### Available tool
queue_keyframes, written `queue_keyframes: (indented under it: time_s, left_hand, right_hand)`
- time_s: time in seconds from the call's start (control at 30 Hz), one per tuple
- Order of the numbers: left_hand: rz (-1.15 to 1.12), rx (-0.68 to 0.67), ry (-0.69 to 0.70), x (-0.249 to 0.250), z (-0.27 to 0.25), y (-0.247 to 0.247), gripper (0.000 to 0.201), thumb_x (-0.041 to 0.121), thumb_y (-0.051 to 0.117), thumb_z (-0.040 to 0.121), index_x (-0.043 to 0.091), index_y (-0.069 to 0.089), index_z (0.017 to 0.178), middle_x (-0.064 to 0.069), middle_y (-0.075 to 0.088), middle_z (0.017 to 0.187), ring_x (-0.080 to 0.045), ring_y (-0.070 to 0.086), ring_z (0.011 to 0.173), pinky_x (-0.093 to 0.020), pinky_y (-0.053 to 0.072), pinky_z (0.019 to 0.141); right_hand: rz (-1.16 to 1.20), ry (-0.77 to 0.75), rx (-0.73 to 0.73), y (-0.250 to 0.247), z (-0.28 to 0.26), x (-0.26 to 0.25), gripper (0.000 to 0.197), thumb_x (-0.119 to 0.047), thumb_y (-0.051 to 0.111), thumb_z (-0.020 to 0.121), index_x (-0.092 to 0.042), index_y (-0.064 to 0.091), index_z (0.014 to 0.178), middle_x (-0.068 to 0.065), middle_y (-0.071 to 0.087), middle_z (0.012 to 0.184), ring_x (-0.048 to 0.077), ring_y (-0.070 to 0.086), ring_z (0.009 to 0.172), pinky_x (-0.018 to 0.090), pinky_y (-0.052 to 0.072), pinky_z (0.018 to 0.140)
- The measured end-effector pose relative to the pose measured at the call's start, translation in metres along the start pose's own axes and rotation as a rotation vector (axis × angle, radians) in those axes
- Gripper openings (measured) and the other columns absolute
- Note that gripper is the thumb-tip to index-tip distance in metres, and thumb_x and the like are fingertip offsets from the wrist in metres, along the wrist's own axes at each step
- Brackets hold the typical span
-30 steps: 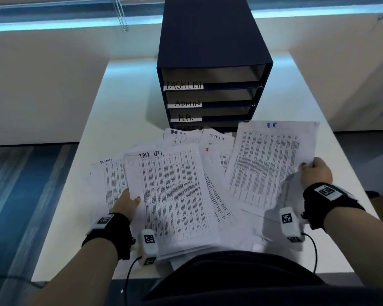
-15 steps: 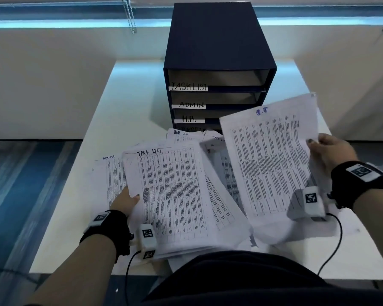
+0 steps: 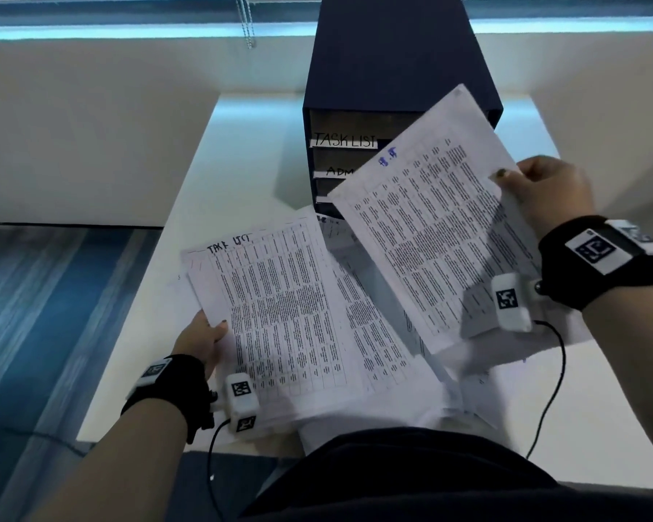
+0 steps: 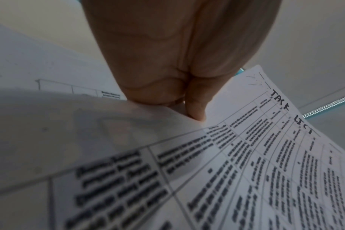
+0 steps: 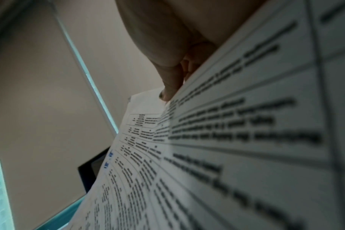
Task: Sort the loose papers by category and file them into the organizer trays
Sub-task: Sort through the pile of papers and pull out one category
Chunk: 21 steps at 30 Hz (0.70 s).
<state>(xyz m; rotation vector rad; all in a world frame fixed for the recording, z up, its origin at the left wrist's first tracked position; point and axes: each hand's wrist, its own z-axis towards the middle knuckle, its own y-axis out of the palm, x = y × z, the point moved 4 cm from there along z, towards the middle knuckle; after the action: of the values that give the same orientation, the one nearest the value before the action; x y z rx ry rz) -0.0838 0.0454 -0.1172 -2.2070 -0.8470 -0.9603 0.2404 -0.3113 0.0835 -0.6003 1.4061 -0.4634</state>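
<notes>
A dark blue organizer stands at the table's far middle, its trays labelled TASK LIST and ADMIN; the lower labels are hidden. My right hand pinches the right edge of a printed sheet with a blue heading, lifted and tilted in front of the trays. My left hand grips the left edge of a stack whose top sheet is headed TASK LIST, lifted slightly. In the left wrist view the thumb lies on that sheet. In the right wrist view the raised sheet fills the frame.
More loose sheets lie spread on the white table between my hands. A window blind chain hangs behind the table. Blue carpet lies to the left. Cables hang from both wrist cameras.
My right hand has raised its sheet off the pile and tilted it up toward the organizer, covering the lower labels. My left hand has lifted the TASK LIST stack a little.
</notes>
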Motion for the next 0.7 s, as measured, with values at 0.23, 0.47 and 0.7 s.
queue_keyframes:
  time_s: [0.23, 0.47, 0.7]
  left_hand:
    - [-0.069, -0.032, 0.02, 0.003, -0.003, -0.005, 0.044, -0.001, 0.044, 0.092, 0.009, 0.041, 0.135, -0.02, 0.049, 0.135, -0.041, 0.045, 0.127, -0.055, 0.034, 0.107]
    - [-0.017, -0.104, 0.008, -0.002, 0.006, -0.003, 0.022, 0.002, 0.042, 0.096, 0.008, 0.048, 0.116, -0.021, 0.051, 0.13, -0.041, 0.048, 0.12, -0.056, 0.034, 0.106]
    - [0.175, -0.125, 0.026, 0.002, -0.003, 0.015, 0.024, 0.001, 0.051, 0.091, 0.001, 0.049, 0.115, -0.033, 0.053, 0.122, -0.046, 0.053, 0.112, -0.059, 0.041, 0.1]
  right_hand:
    - [0.007, 0.006, -0.065, 0.025, -0.01, -0.029, 0.016, -0.032, 0.064, 0.086, -0.016, 0.062, 0.083, -0.001, 0.054, 0.065, 0.012, 0.046, 0.056, 0.017, 0.036, 0.05]
    - [-0.097, 0.246, -0.275, 0.109, -0.06, 0.052, 0.027, -0.021, 0.05, 0.096, -0.004, 0.063, 0.111, 0.019, 0.064, 0.105, 0.031, 0.058, 0.095, 0.029, 0.037, 0.074]
    - [-0.046, 0.301, -0.573, 0.149, -0.103, 0.078, 0.033, -0.007, 0.041, 0.096, -0.014, 0.063, 0.12, 0.006, 0.061, 0.097, 0.019, 0.053, 0.065, 0.015, 0.043, 0.052]
